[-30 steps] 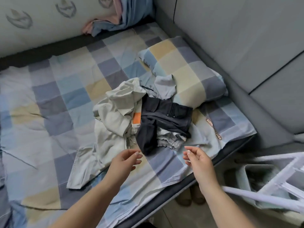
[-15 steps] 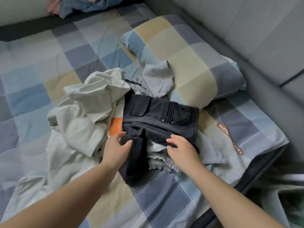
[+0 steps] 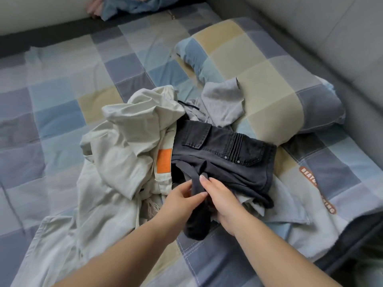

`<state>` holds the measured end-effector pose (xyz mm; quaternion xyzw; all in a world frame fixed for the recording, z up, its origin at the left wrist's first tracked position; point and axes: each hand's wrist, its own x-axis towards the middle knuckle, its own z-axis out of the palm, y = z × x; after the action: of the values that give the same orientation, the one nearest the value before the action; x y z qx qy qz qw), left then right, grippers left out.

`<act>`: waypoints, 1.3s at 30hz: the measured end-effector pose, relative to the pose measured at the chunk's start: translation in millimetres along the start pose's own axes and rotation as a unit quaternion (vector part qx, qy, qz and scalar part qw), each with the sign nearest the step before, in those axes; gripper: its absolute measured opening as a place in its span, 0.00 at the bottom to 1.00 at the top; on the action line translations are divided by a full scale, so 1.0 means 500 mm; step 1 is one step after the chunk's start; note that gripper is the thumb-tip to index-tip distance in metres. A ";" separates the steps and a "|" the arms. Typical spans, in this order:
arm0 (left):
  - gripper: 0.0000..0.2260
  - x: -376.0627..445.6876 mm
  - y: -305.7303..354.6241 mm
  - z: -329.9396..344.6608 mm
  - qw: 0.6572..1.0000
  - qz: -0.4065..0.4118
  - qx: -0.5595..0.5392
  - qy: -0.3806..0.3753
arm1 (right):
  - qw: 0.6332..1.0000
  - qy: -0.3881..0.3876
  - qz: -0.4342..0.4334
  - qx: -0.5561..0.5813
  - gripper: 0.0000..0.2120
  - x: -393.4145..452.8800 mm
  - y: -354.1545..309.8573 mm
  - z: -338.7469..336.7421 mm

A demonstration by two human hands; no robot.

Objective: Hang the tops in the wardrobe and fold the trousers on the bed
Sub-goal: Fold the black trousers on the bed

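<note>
Now both hands, left hand [image 3: 182,200] and right hand [image 3: 222,200], are pinching a soft, limp fold of the dark cargo trousers [image 3: 223,160] lying mid-bed [image 3: 62,100], at three o'clock of the cream garment [image 3: 124,146]; the waistband is looking the firmer hold.

A home bedroom: checked bedsheet [image 3: 62,96], matching pillow [image 3: 259,79], clothes heaped.

The trousers [image 3: 223,160] lie on the bed [image 3: 62,96] just beyond both hands [image 3: 207,201], a jacket [image 3: 116,162] left of them, the pillow [image 3: 259,79] behind.
</note>
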<state>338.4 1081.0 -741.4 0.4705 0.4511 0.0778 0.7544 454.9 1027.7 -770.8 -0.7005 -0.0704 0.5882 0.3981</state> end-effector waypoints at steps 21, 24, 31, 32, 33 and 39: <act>0.30 -0.354 0.238 -0.078 0.925 -0.161 -0.339 0.060 | 0.967 -0.134 -0.054 0.210 0.13 -0.543 -0.204 0.107; 0.21 -0.406 0.295 -0.070 0.941 -0.151 -0.303 0.012 | 0.975 -0.129 -0.051 0.172 0.10 -0.615 -0.206 0.109; 0.10 -0.549 0.338 -0.077 0.968 -0.111 -0.224 0.030 | 0.981 -0.124 -0.074 0.130 0.21 -0.761 -0.197 0.123; 0.14 -0.575 0.332 -0.081 0.968 -0.125 -0.214 0.033 | 0.982 -0.117 -0.080 0.125 0.22 -0.781 -0.197 0.133; 0.18 -0.603 0.318 -0.086 0.969 -0.144 -0.199 0.031 | 0.983 -0.112 -0.087 0.119 0.23 -0.803 -0.196 0.146; 0.29 -0.767 0.239 -0.135 0.969 -0.186 -0.163 -0.010 | 0.976 -0.120 -0.153 0.102 0.15 -0.901 -0.200 0.243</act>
<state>101.6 981.8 -425.4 0.2499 0.5044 0.0036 0.8265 250.5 897.4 -359.5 -0.5620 -0.1635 0.6040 0.5409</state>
